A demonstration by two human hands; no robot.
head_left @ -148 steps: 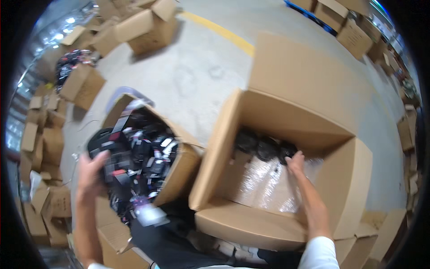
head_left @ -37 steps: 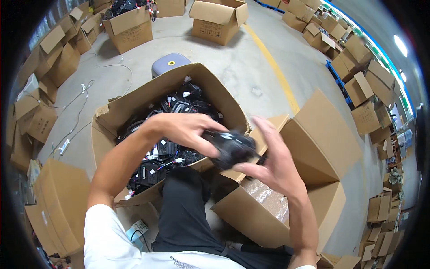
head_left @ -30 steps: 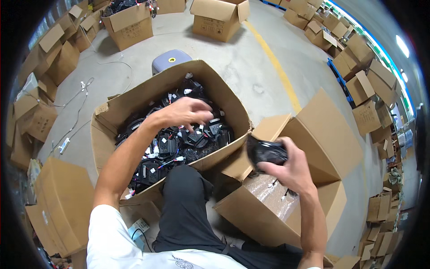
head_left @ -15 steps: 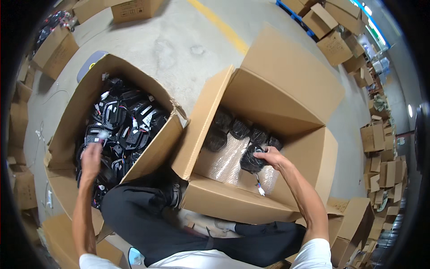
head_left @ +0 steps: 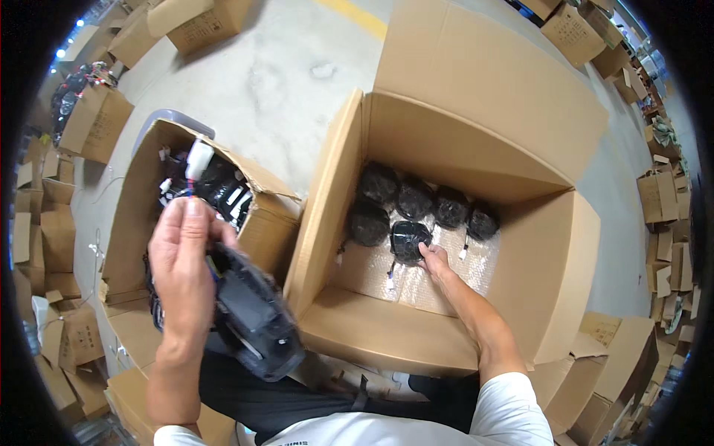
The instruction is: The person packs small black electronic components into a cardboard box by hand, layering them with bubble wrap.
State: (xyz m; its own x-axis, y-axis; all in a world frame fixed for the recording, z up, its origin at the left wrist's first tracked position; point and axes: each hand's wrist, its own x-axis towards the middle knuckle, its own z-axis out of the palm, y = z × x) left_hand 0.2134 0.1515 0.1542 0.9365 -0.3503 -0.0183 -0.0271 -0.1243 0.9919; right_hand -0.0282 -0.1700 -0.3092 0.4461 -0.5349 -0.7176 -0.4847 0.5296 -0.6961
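Observation:
My left hand (head_left: 186, 260) is raised beside the left carton, its fingertips pinched on a thin wire lead with a white plug (head_left: 198, 158). From that lead hangs a black plastic housing (head_left: 256, 312), tilted, partly behind the hand. Inside the right carton (head_left: 416, 327), my right hand (head_left: 436, 260) grips the right edge of a black rounded unit (head_left: 409, 241) with a short lead. This unit sits low over the bubble wrap (head_left: 372, 264), in front of a row of similar wrapped black units (head_left: 414, 199). Some of its fingers are hidden.
The left carton (head_left: 123, 215) contains many black wired parts (head_left: 223, 195). A raised flap (head_left: 483, 82) stands behind the right carton. Other cartons (head_left: 606, 372) stand close by at right, with stacks along both sides of the floor.
My left hand has come up out of the left carton with the black housing hanging by its lead. My right hand has shifted the rounded unit left, beside the others.

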